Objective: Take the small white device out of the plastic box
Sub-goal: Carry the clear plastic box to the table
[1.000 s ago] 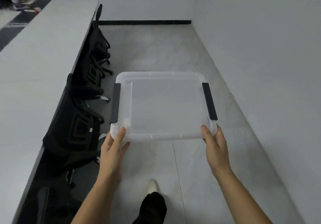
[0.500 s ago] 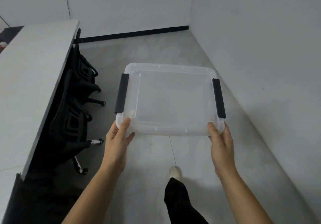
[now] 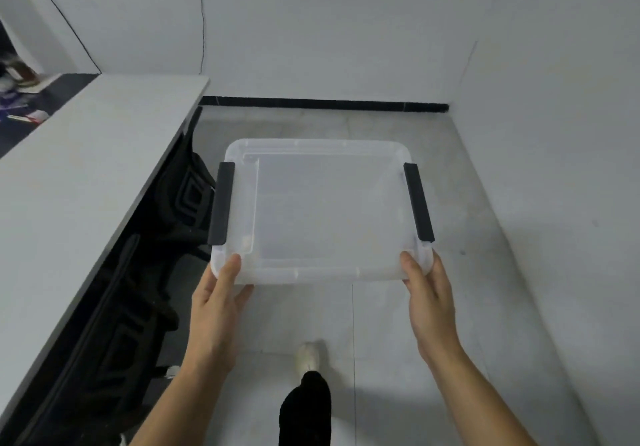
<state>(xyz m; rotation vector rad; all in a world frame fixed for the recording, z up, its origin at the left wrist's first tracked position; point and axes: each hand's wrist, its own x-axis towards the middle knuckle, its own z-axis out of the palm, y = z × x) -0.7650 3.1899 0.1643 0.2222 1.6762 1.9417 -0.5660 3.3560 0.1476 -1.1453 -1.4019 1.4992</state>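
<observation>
A translucent plastic box point(image 3: 322, 210) with a clear lid and two black side latches is held level in the air above the floor. My left hand point(image 3: 216, 298) grips its near left corner, thumb on the lid. My right hand point(image 3: 427, 293) grips the near right corner the same way. The lid is on and both latches lie flat against the sides. No small white device shows through the cloudy plastic.
A long grey table point(image 3: 86, 175) runs along the left, with black office chairs point(image 3: 145, 272) tucked under it. White walls stand ahead and to the right. My foot in a white shoe point(image 3: 308, 355) is on the grey tiled floor below the box.
The view has swung to face the far wall, which is nearer. The box stays in both hands at the same grip. My foot has stepped forward.
</observation>
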